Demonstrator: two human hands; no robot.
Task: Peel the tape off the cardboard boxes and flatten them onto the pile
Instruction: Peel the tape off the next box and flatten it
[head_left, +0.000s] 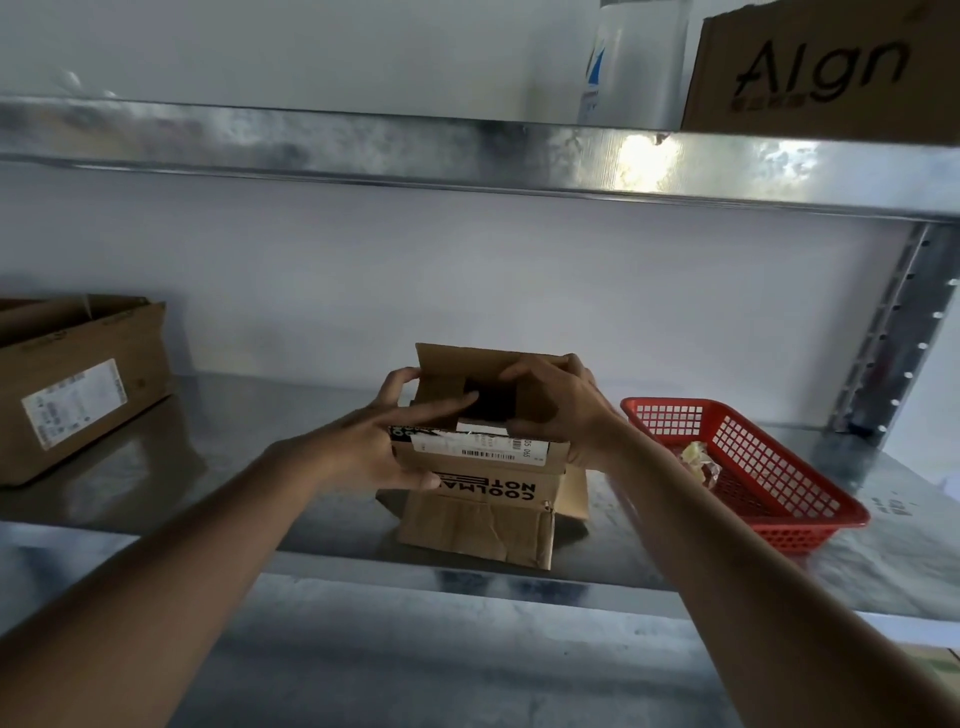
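Two hands, left hand (363, 447) and right hand (561, 410), grip cardboard box (483, 519) at shelf (208, 519) edge.

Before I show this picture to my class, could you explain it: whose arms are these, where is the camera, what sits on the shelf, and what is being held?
No machine here: these are a person's two bare arms, filmed by one camera worn on the head, looking forward and down. The left hand and the right hand each have a grip on a small brown cardboard box with a white barcode label, its top flaps open. It stands on a shiny metal shelf. A red plastic lattice basket holding something crumpled sits to its right, and a larger brown cardboard box to its left.
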